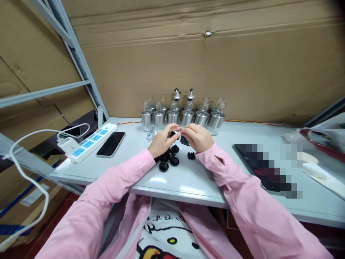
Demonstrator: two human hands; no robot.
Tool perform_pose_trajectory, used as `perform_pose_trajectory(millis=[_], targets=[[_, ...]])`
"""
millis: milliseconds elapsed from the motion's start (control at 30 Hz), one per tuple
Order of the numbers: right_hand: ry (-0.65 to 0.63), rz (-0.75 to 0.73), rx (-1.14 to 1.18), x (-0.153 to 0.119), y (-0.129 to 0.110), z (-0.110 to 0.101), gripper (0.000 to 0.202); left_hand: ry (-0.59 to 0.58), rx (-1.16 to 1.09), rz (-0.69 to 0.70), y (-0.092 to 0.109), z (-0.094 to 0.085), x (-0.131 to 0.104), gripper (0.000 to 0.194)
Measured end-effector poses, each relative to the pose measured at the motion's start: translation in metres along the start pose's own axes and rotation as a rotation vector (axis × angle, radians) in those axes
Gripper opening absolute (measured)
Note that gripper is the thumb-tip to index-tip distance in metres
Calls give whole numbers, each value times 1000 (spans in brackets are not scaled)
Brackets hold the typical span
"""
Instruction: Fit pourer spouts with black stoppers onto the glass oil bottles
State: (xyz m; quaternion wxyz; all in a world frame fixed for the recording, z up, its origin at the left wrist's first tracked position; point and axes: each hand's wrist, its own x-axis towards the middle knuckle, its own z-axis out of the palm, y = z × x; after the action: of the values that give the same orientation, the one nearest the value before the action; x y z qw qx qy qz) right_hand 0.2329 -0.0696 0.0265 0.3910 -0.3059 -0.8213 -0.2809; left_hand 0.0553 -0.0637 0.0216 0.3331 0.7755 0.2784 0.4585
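Small part (176, 132) between hands, indistinct

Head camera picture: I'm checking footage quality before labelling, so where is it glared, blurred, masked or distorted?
Head view: wide-angle bending bows the shelf frame and table edge; ceiling light glares in soft patches on the white table near that edge; the right border smears the red-rimmed object; a pixelated mask hides part of the dark flat item; the left hand, right hand and glass bottles stay fairly sharp.

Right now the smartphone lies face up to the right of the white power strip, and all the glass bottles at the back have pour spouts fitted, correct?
Not quite. In the head view only two of the glass bottles carry pour spouts. The smartphone does lie right of the power strip.
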Motion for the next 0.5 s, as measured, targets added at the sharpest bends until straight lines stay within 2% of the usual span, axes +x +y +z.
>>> perform_pose_trajectory(millis=[167, 267, 367, 500], targets=[[82, 4, 21, 0, -2, -3, 18, -36, -162, -108, -6, 5, 1, 39], [97, -19, 40, 2, -6, -4, 12, -36, -223, -134, -7, 4, 2, 38], [109, -18, 21, 3, -7, -4, 14, -9, -195, -73, -7, 3, 1, 38], [100, 26, 17, 2, -5, -3, 37, -6, -44, 70, -2, 4, -2, 41]])
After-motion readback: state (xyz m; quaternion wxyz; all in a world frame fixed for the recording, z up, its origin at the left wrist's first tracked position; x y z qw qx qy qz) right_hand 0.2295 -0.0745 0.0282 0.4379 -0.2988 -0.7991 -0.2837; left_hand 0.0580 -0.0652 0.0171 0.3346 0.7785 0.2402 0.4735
